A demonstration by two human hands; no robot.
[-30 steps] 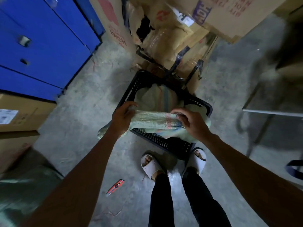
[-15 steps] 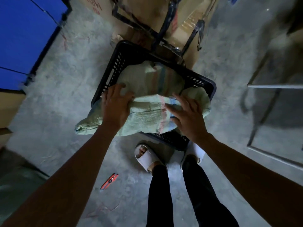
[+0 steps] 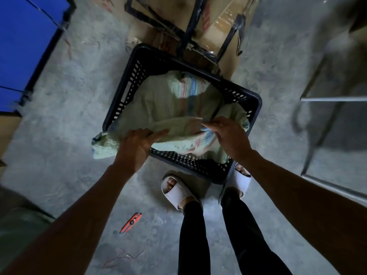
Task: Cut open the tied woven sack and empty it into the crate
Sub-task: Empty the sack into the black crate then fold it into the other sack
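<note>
Head: woven sack (image 3: 158,108) in slotted plastic crate (image 3: 234,90).

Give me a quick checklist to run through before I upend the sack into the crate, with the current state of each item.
1. Sack over the crate: ok, most of it lies inside; its near end drapes over the near rim.
2. Left hand grip: not ok, fingers lie flat on the sack, not curled round it.
3. Right hand grip: cannot tell, fingers bend down onto the fabric, but any pinch is hidden.
4. Sack cut open: cannot tell, no opening shows.
5. Knife out of the way: ok, on the floor to the left of the feet.
6. Contents emptied: cannot tell, the sack covers the crate's inside.
</note>
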